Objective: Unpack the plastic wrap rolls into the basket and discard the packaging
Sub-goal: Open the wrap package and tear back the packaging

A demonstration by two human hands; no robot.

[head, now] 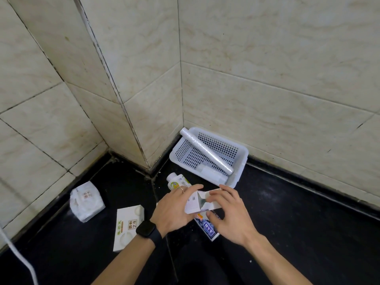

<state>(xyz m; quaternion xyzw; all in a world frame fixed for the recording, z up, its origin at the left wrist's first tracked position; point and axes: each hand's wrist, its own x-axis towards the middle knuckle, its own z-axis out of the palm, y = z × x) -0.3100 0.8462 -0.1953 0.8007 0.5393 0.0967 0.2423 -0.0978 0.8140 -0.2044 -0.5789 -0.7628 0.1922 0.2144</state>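
Note:
A white perforated basket (240, 159) stands in the tiled corner on the black floor. One long plastic wrap roll (206, 151) lies slanted across it, and a second, shorter roll (211, 173) rests on the basket's bottom. Just in front of the basket both hands hold a white and blue carton (197, 204) with its end flaps open. My left hand (174, 210), with a ring and a black watch, grips the carton's left side. My right hand (230, 212) has its fingers on the open flaps and its thumb under the carton.
A small white and green bottle (177, 182) lies between the hands and the basket. A white and green box (127, 227) and a wrapped white packet (86, 200) lie at the left. A white cable (18, 256) runs down the left edge. Tiled walls close in behind.

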